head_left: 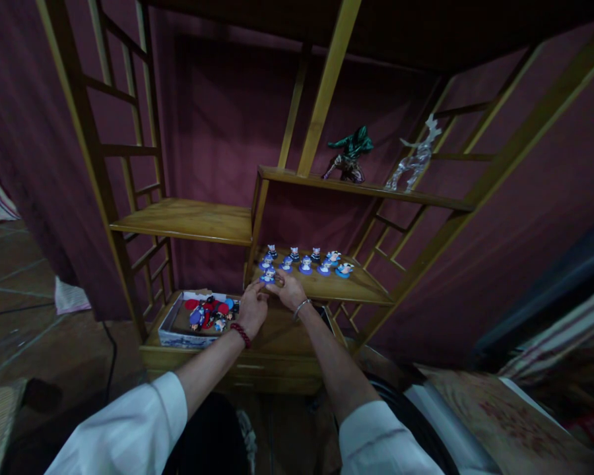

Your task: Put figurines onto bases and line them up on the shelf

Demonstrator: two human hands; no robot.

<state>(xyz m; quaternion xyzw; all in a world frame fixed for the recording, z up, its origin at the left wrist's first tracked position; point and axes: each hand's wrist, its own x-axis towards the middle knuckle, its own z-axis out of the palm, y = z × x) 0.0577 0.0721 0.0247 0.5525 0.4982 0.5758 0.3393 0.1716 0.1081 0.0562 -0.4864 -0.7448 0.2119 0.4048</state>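
- We have a small purple-and-white figurine on a round purple base [268,277] at the front left of the low, honey-coloured wooden shelf [346,288].
- Our right hand [290,291] reaches in from the figurine's right, fingers bent and tips right beside it; we cannot tell whether they grip it.
- Our left hand [254,310] is half curled just below the figurine, near the shelf's front edge; we cannot tell whether it touches or holds anything.
- We wear a dark red beaded bracelet [241,335] on the left wrist and a silver metal bangle [301,309] on the right.
- Behind the figurine we see a row of four purple-based figurines [305,265], with a blue-based figurine [345,270] at its right end.
- Farther back we see three small dark-and-white figurines [294,253].
- To our left, a shallow open cardboard box [188,340] holds jumbled red, blue and black figurines [208,313].
- On the higher shelf [376,189] we see a green-hooded crouching statuette [351,155] and a clear deer ornament [416,158].
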